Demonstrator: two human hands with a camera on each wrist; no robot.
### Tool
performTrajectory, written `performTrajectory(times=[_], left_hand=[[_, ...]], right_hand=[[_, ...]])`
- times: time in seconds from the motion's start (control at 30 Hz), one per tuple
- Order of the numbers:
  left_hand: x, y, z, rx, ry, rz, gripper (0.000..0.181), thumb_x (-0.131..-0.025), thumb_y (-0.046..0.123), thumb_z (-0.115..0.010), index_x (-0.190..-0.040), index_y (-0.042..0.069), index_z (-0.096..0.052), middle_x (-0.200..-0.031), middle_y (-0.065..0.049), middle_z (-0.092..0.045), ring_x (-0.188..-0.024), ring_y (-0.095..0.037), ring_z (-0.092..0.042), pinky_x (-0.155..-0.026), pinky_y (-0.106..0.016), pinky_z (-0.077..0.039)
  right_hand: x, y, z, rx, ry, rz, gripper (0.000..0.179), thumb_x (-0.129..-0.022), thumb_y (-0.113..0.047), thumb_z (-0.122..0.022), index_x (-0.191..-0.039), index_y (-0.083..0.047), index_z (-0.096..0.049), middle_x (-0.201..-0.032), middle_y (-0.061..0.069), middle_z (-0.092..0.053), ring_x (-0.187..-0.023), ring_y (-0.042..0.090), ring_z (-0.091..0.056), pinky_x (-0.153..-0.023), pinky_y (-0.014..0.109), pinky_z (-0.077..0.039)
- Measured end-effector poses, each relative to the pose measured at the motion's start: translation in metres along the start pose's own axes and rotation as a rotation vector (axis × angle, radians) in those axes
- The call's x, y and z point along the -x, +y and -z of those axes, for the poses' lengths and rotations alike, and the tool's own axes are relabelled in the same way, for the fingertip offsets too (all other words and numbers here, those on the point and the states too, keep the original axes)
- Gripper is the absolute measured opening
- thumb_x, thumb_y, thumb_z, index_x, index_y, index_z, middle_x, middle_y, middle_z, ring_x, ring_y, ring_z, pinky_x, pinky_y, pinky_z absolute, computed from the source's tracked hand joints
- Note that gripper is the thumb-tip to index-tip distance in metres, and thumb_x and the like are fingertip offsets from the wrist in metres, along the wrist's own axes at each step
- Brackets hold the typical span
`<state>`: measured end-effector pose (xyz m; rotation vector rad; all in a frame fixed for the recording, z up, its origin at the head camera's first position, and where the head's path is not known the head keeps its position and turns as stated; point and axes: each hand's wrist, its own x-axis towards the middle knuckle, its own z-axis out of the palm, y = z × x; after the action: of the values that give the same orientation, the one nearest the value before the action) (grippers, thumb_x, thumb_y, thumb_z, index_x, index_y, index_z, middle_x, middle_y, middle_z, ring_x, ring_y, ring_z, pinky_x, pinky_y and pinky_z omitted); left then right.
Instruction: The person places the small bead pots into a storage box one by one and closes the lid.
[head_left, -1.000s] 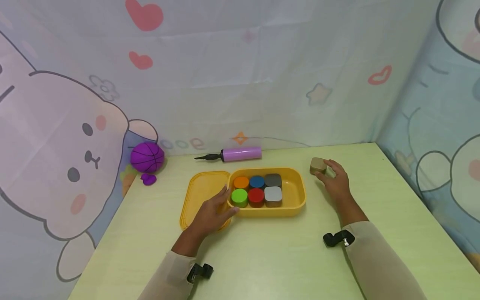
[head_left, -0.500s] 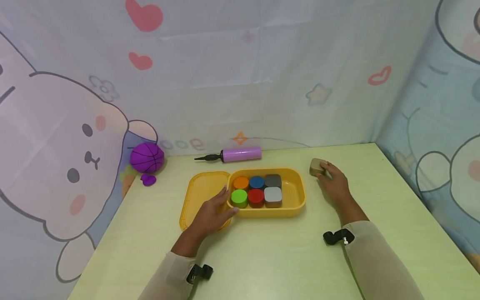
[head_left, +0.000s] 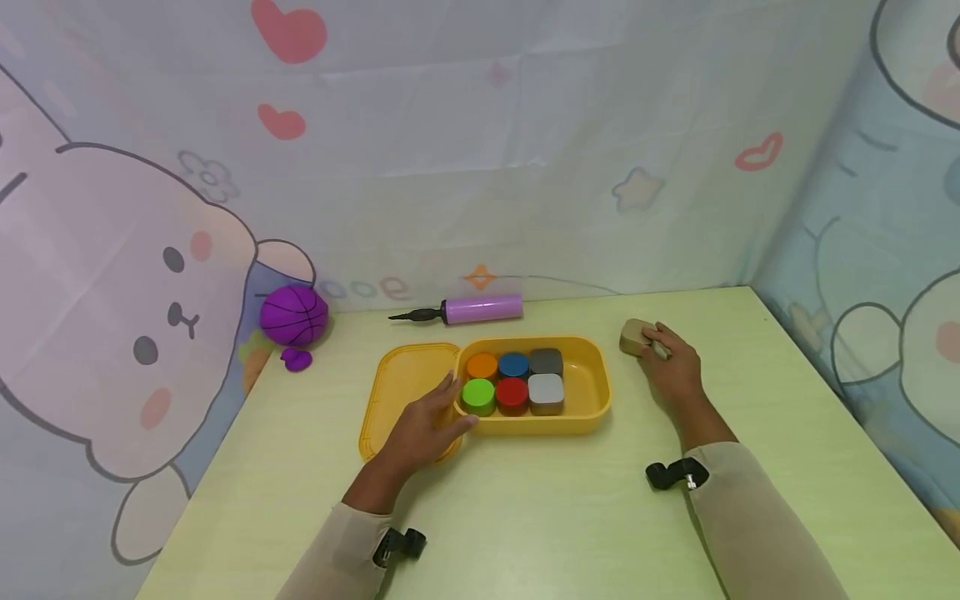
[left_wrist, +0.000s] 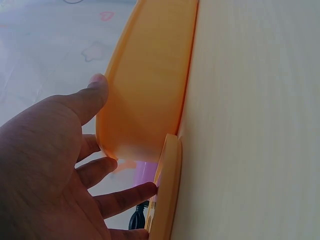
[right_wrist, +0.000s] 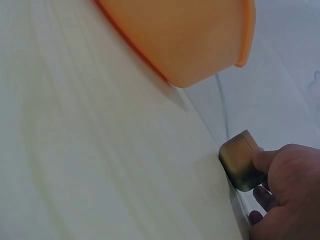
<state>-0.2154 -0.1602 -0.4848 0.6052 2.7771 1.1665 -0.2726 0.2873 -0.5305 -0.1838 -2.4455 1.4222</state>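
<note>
My right hand pinches a small tan case with rounded corners, right of the yellow box. A paler piece shows between the fingers; I cannot tell whether it is the case's raised lid or a separate part. The right wrist view shows the thumb against the brown-gold case, with a seam near one edge. My left hand touches the left end of the yellow box, thumb at the rim and fingers spread. Inside the box are several lidded pots, among them a green pot and a red pot.
A yellow lid lies left of the box, partly under my left hand. Behind stands a purple hand pump with a black nozzle, lying on its side. At the far left are a purple ball and a small purple duck.
The pale piece has come into view between my right fingers, which have drawn slightly to the right over the case. My left hand and the box stay put.
</note>
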Motion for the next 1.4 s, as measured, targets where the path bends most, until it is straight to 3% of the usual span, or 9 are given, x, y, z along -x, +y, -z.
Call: performTrajectory(times=[0.27, 0.37, 0.4, 0.5, 0.63, 0.93, 1.03, 1.23, 1.4], left_hand=[[0.000, 0.000, 0.001, -0.001, -0.002, 0.000, 0.076, -0.104, 0.042, -0.074, -0.168, 0.015, -0.042, -0.179, -0.006, -0.032, -0.166, -0.036, -0.032, -0.135, -0.058, -0.029], [0.000, -0.001, 0.000, -0.002, -0.001, -0.002, 0.076, -0.104, 0.042, -0.074, -0.168, 0.015, -0.042, -0.179, -0.006, -0.032, -0.166, -0.036, -0.032, -0.135, -0.058, -0.029], [0.000, -0.001, 0.000, -0.003, 0.000, -0.002, 0.077, -0.104, 0.043, -0.074, -0.168, 0.015, -0.042, -0.179, -0.006, -0.032, -0.166, -0.036, -0.032, -0.135, -0.058, -0.029], [0.000, -0.003, 0.000, -0.010, 0.003, -0.004, 0.077, -0.104, 0.044, -0.074, -0.168, 0.016, -0.042, -0.179, -0.006, -0.032, -0.166, -0.036, -0.032, -0.134, -0.058, -0.030], [-0.001, -0.005, -0.001, -0.013, 0.006, -0.007, 0.077, -0.105, 0.044, -0.074, -0.168, 0.016, -0.042, -0.179, -0.005, -0.032, -0.166, -0.036, -0.033, -0.134, -0.058, -0.030], [-0.003, -0.005, -0.003, -0.007, 0.008, -0.020, 0.077, -0.105, 0.045, -0.074, -0.168, 0.018, -0.042, -0.178, -0.006, -0.033, -0.165, -0.037, -0.034, -0.134, -0.059, -0.031], [-0.001, -0.004, -0.001, -0.012, 0.011, -0.018, 0.077, -0.104, 0.045, -0.074, -0.168, 0.017, -0.042, -0.178, -0.007, -0.033, -0.165, -0.037, -0.034, -0.134, -0.059, -0.031], [-0.001, -0.005, -0.001, -0.017, 0.012, -0.024, 0.077, -0.104, 0.044, -0.074, -0.168, 0.017, -0.042, -0.178, -0.006, -0.033, -0.165, -0.036, -0.034, -0.134, -0.058, -0.031], [-0.002, -0.007, -0.002, -0.027, 0.016, -0.028, 0.078, -0.104, 0.044, -0.075, -0.168, 0.016, -0.042, -0.178, -0.008, -0.033, -0.165, -0.037, -0.034, -0.133, -0.059, -0.032]], right_hand=[[0.005, -0.003, -0.001, -0.076, 0.045, -0.001, 0.042, -0.111, -0.016, -0.065, -0.151, -0.004, -0.065, -0.169, 0.017, -0.052, -0.160, 0.041, -0.044, -0.124, 0.051, -0.049], [0.007, -0.004, -0.002, -0.152, 0.050, 0.002, 0.042, -0.112, -0.022, -0.065, -0.151, -0.006, -0.066, -0.165, 0.016, -0.055, -0.152, 0.035, -0.055, -0.113, 0.026, -0.055], [0.007, -0.006, -0.003, -0.187, 0.055, 0.008, 0.042, -0.112, -0.022, -0.065, -0.150, -0.005, -0.066, -0.163, 0.017, -0.057, -0.147, 0.031, -0.059, -0.112, 0.023, -0.055], [0.007, -0.010, -0.007, -0.273, 0.076, 0.043, 0.041, -0.110, -0.018, -0.067, -0.147, -0.001, -0.067, -0.155, 0.020, -0.061, -0.126, 0.009, -0.066, -0.096, 0.003, -0.050], [0.007, -0.016, -0.012, -0.384, 0.098, 0.100, 0.039, -0.106, -0.009, -0.072, -0.141, 0.006, -0.069, -0.148, 0.021, -0.064, -0.112, -0.011, -0.063, -0.095, 0.004, -0.053], [0.020, -0.034, -0.012, -0.485, 0.060, 0.202, 0.034, -0.101, -0.003, -0.077, -0.132, 0.011, -0.072, -0.134, 0.002, -0.071, -0.118, -0.002, -0.069, -0.096, 0.012, -0.059], [0.027, -0.042, -0.014, -0.521, 0.025, 0.279, 0.030, -0.099, 0.003, -0.077, -0.125, 0.017, -0.073, -0.131, 0.006, -0.072, -0.118, 0.003, -0.071, -0.097, 0.014, -0.060], [0.037, -0.054, -0.021, -0.464, -0.056, 0.499, 0.024, -0.091, 0.020, -0.074, -0.115, 0.020, -0.075, -0.129, 0.035, -0.067, -0.120, 0.007, -0.070, -0.102, 0.017, -0.059], [0.041, -0.054, -0.022, -0.322, -0.096, 0.551, 0.026, -0.087, 0.018, -0.080, -0.112, 0.010, -0.082, -0.127, 0.035, -0.072, -0.121, 0.006, -0.070, -0.102, 0.011, -0.055]])
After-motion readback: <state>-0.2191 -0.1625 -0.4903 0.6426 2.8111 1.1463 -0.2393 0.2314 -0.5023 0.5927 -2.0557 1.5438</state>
